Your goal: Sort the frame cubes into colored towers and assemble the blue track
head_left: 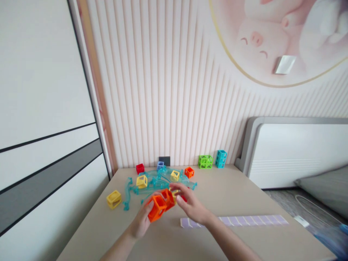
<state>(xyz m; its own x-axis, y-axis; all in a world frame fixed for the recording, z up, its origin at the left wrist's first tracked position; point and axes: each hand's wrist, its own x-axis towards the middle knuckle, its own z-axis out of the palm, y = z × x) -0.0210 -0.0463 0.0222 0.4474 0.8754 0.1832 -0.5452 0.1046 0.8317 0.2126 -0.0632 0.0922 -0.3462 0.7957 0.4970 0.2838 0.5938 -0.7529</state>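
Observation:
Both hands are raised over the beige table (108, 232) near its middle. My left hand (143, 219) grips an orange open-frame cube block (160, 204) from below and the left. My right hand (190, 204) closes its fingers on the right end of the same orange block, where a small red piece (184, 198) shows under the fingers. Just behind the hands lies a tangle of clear teal curved track pieces (160, 179) with yellow cubes (141, 181) among them.
A yellow cube (114, 199) sits at the left, a red cube (140, 168), a blue cube (160, 165) and an orange cube (189, 172) near the wall. Green (205, 161) and teal (221, 158) frame blocks stand at the back right. A strip of lilac cards (244, 220) lies to the right. A bed (299, 152) adjoins.

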